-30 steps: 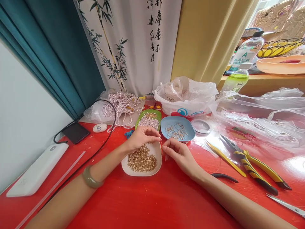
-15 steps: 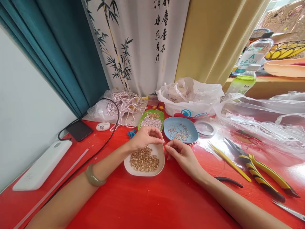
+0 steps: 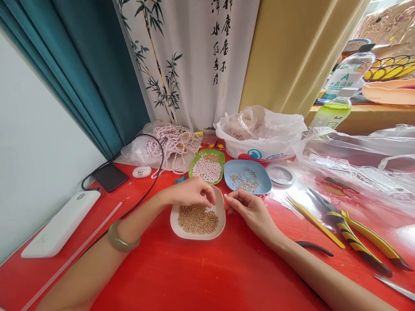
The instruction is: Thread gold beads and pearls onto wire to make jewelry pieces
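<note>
My right hand (image 3: 246, 205) is closed in a pinch, with a small white pearl bead (image 3: 226, 195) showing at its fingertips. It is just to the right of a white tray (image 3: 197, 236). Over that tray, my left hand (image 3: 193, 192) points its bent fingers down towards the gold beads (image 3: 196, 220); thumb and forefinger look slightly apart, and I see nothing between them. Behind the hands stand a green tray (image 3: 223, 166) of pearl and gold beads (image 3: 207, 168) and a blue tray (image 3: 248, 165) with small metallic pieces (image 3: 244, 179).
Pliers (image 3: 353, 229), yellow tweezers (image 3: 317, 222) and a spool (image 3: 280, 176) lie on the right. Plastic bags (image 3: 259, 134) and bead strands (image 3: 171, 140) line the back. On the left are a phone (image 3: 110, 177), a white power bank (image 3: 61, 224) and a black cable (image 3: 151, 188).
My left hand has moved away from the right hand, down and left over the gold beads. The right hand has stayed nearly in place, and the pearl bead now shows clearly in its pinch.
</note>
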The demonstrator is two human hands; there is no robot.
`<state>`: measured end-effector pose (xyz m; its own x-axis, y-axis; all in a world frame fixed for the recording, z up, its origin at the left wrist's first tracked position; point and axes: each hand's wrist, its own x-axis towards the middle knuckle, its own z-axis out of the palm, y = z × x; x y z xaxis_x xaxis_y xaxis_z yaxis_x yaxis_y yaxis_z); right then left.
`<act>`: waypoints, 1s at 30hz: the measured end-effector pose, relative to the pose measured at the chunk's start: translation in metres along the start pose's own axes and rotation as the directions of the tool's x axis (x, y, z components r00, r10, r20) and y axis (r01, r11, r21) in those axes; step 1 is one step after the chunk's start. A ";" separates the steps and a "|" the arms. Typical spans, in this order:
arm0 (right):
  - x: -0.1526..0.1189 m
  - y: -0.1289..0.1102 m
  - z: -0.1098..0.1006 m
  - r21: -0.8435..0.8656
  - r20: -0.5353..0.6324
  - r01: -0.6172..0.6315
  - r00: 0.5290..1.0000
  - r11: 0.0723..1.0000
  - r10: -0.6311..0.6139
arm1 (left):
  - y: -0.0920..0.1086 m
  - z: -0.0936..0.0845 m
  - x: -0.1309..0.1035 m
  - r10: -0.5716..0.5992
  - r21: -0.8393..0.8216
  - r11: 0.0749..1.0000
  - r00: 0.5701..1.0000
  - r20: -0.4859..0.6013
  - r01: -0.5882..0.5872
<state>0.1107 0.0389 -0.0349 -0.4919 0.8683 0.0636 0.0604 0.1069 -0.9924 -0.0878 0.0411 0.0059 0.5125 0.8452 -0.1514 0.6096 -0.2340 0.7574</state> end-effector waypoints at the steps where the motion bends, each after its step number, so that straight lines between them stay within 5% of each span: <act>1: 0.000 0.000 0.000 0.005 0.000 -0.003 1.000 1.000 0.003 | -0.001 0.003 0.001 0.007 0.031 1.000 1.000 -0.008 -0.007; 13: 0.001 0.002 -0.001 0.042 -0.003 -0.032 0.999 0.999 0.032 | 0.004 0.019 0.004 0.057 0.190 0.980 0.998 -0.034 -0.050; 19: 0.001 0.002 0.000 0.042 -0.003 -0.023 1.000 0.999 0.024 | 0.005 0.020 0.002 -0.034 0.216 0.976 0.999 -0.036 0.041; 30: 0.001 0.002 0.000 0.019 0.010 -0.015 1.000 1.000 0.015 | 0.000 0.008 0.009 -0.147 -0.335 0.936 0.986 -0.076 0.113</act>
<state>0.1108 0.0400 -0.0367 -0.4997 0.8649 0.0477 0.0517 0.0847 -0.9951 -0.0782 0.0452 -0.0008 0.3702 0.9044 -0.2122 0.4260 0.0377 0.9039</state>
